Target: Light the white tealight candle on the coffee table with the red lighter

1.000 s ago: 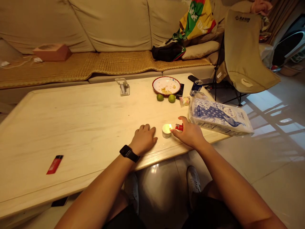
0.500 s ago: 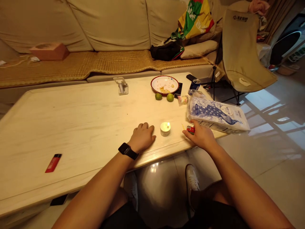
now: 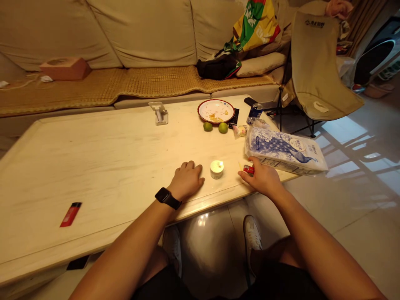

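My left hand (image 3: 186, 180) rests palm down on the pale table (image 3: 131, 162), its fingers spread and nothing in it. Just right of its thumb stands a short, round, whitish candle (image 3: 216, 170) with a bright spot at its top. Beyond the candle, my right hand (image 3: 263, 176) is low over the table's front right part, thumb and forefinger around a red lighter (image 3: 249, 169). The rest of that lighter is hidden by the hand. A thin yellowish streak shows beside the lighter's tip; what it is I cannot tell. The fingertips come close to a plastic-wrapped tissue pack (image 3: 284, 150).
A second red lighter (image 3: 71, 214) lies at the front left. Toward the back are a phone stand (image 3: 159, 113), a red-rimmed plate (image 3: 216, 109), two green fruits (image 3: 223, 128) and a dark blue can (image 3: 255, 113). A folding chair (image 3: 318, 66) stands at the right.
My right hand and the red lighter in it have shifted very slightly left. The left hand and the candle stay where they were.
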Demonstrator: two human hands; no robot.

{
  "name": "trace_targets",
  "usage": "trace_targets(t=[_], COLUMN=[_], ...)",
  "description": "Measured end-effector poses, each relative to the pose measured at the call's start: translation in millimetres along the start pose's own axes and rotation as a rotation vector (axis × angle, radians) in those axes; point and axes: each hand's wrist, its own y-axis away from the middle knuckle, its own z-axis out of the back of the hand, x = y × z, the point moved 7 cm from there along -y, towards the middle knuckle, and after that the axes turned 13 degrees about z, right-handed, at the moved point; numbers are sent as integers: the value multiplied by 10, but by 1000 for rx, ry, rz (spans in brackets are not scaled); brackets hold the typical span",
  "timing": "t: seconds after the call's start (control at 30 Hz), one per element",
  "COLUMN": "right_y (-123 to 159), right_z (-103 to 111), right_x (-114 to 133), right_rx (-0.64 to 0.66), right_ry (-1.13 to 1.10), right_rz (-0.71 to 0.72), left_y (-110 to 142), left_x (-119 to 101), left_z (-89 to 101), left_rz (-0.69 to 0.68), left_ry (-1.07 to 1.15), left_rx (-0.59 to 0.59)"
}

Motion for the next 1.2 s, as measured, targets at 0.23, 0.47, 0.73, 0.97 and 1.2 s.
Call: trace_targets(t=[0.23,0.47,0.73,0.97,1.2], right_y=[3,-9,-39,-50,-113], right_z=[-11,-34,-73,-65,-18], right_x=[3,29,65,137,336], right_rx=[-15,-23,-1,-25,-34], right_ry=[15,12,-5,-6,-23], right_rz=[8,29,20,67,115], left_y=[6,5,6,21,29], left_x=[-10,0,-6,-4,-13], left_z=[18,1,2,17,18], left_rz=[-6,-6,-19,-30,-28], left_ry=[-15,1,-8,-25,-24], left_rx=[-11,-18,-31,-55,-48])
